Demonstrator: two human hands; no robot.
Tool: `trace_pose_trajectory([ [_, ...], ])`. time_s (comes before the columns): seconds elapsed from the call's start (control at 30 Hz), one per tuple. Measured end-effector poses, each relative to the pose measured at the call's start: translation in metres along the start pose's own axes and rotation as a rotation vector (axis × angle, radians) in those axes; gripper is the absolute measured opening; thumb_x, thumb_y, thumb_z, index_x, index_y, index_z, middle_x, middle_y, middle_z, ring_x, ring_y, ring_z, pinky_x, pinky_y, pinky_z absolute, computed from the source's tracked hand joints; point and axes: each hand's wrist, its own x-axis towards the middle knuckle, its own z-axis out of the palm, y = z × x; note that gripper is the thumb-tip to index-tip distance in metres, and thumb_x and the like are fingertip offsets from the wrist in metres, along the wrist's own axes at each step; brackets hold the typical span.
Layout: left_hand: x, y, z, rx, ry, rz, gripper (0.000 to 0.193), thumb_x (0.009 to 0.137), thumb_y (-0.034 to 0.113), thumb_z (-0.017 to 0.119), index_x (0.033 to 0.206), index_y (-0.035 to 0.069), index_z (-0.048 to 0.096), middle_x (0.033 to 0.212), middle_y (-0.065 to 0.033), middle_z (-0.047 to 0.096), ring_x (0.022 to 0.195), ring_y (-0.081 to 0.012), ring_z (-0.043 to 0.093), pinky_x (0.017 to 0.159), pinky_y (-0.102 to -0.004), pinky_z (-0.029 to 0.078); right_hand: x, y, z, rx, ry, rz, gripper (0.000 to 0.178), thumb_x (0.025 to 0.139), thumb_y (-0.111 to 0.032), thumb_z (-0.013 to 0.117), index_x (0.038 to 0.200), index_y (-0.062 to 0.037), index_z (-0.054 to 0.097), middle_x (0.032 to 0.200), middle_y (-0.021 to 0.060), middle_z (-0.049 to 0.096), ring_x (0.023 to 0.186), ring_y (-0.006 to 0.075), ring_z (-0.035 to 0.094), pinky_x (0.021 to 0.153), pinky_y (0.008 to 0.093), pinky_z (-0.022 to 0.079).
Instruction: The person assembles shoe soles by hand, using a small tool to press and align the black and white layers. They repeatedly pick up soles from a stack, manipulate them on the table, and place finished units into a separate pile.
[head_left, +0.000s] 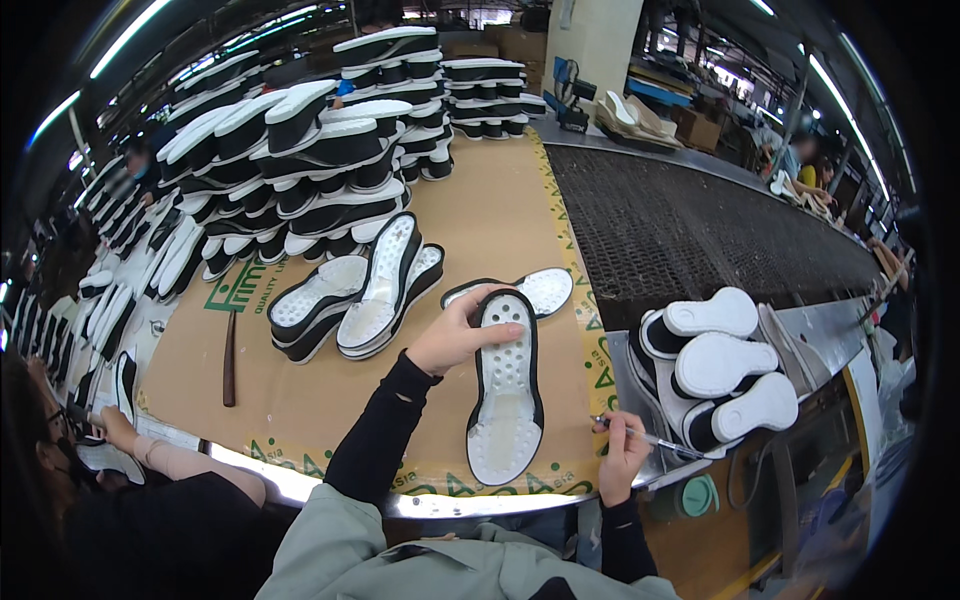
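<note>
My left hand [452, 340] grips a black-rimmed shoe sole [503, 445] by its far end, thumb across its white, hole-dotted inner face. The sole stands out over the cardboard in front of me, its other end toward me. To the right, my right hand [622, 462] is closed round a thin pen-like tool [672, 445] whose far end points right; its exact kind is too small to tell. Just behind the held sole lies another sole [548, 292], partly hidden by it and my hand. Left of it, several thick wedge soles [380, 280] rest together.
Tall stacks of black-and-white soles [330, 150] fill the back left of the cardboard-covered table [440, 210]. A dark stick [230, 360] lies on the left. White-bottomed soles [725, 365] sit at right beside a dark mesh conveyor [690, 220]. A co-worker's hand [120, 430] works at far left.
</note>
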Motion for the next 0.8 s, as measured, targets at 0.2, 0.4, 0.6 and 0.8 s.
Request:
trace_pose_trajectory([
  [0.2,0.014,-0.010,0.007,-0.357,0.590,0.109,0.058,0.084,0.015,0.074,0.129,0.004,0.039,0.107,-0.0075,0.061,0.093,-0.0161,0.064,0.074,-0.0316,0.054,0.003,0.010,-0.001,0.064,0.063,0.097,0.018,0.100,-0.017,0.052,0.095,-0.0016,0.059,0.082,0.0015,0.060,0.074,0.0076,0.058,0.073,0.0227,0.046],
  [0.4,0.061,-0.068,-0.025,0.458,0.810,0.259,0.061,0.080,0.035,0.076,0.124,0.001,0.050,0.114,-0.0170,0.056,0.107,-0.0264,0.056,0.092,-0.0391,0.046,0.002,0.014,-0.009,0.104,0.058,0.111,0.018,0.100,-0.017,0.052,0.094,-0.0025,0.059,0.082,0.0008,0.059,0.073,0.0074,0.057,0.072,0.0223,0.045],
  [0.6,0.049,-0.077,-0.037,0.641,0.764,0.227,0.082,0.071,0.041,0.082,0.129,-0.005,0.047,0.127,-0.0231,0.053,0.119,-0.0311,0.052,0.102,-0.0382,0.040,0.003,0.014,-0.007,0.134,0.043,0.112,0.016,0.099,-0.015,0.054,0.093,-0.0006,0.060,0.082,0.0027,0.061,0.073,0.0085,0.058,0.071,0.0228,0.046],
  [0.8,0.031,-0.087,-0.051,0.692,0.508,0.348,0.094,0.054,0.030,0.093,0.131,0.002,0.047,0.113,-0.0163,0.064,0.109,-0.0265,0.062,0.096,-0.0359,0.047,0.005,0.018,-0.010,0.092,0.016,0.099,0.017,0.098,-0.014,0.054,0.092,0.0004,0.060,0.078,0.0027,0.061,0.071,0.0089,0.058,0.070,0.0233,0.046],
])
